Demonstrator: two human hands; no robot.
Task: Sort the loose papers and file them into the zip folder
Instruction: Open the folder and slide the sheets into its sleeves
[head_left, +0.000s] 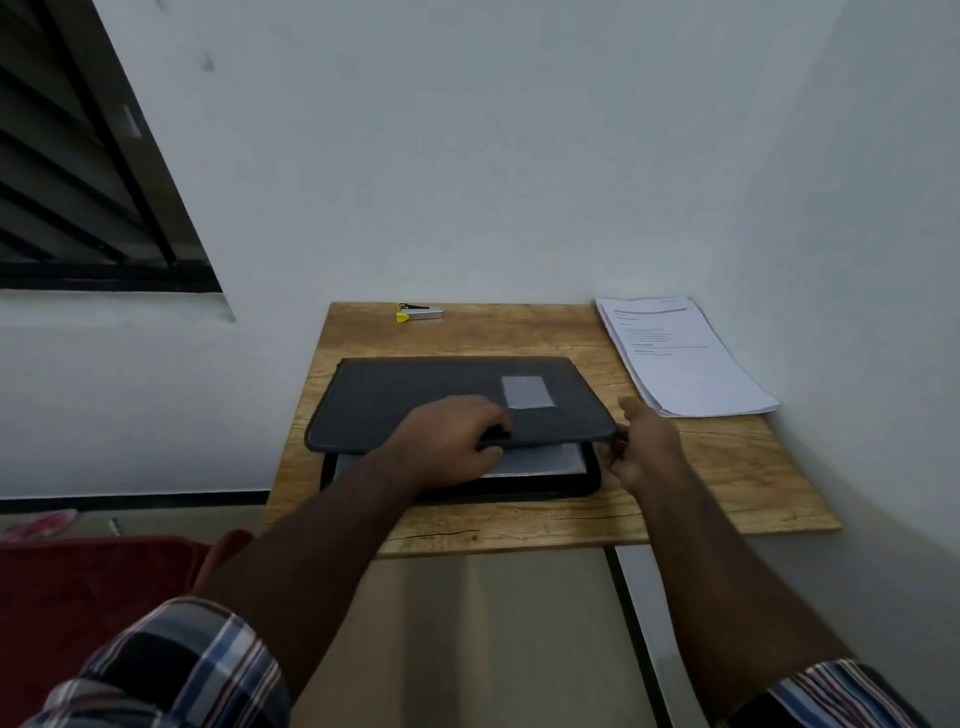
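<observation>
A dark grey zip folder (415, 395) lies in the middle of the small wooden table (727, 478), its lid partly raised at the near edge so that clear sleeves (545, 460) show inside. My left hand (447, 441) grips the lid's near edge, fingers on top and thumb underneath. At the folder's near right corner my right hand (641, 447) pinches the edge, seemingly at the zip. A stack of printed white papers (680, 358) rests at the table's far right, overhanging the edge.
A small stapler with yellow parts (418, 313) sits at the table's far edge. White walls close in behind and to the right. A dark window (78, 182) is at upper left, and a red cloth (93, 587) lies low on the left.
</observation>
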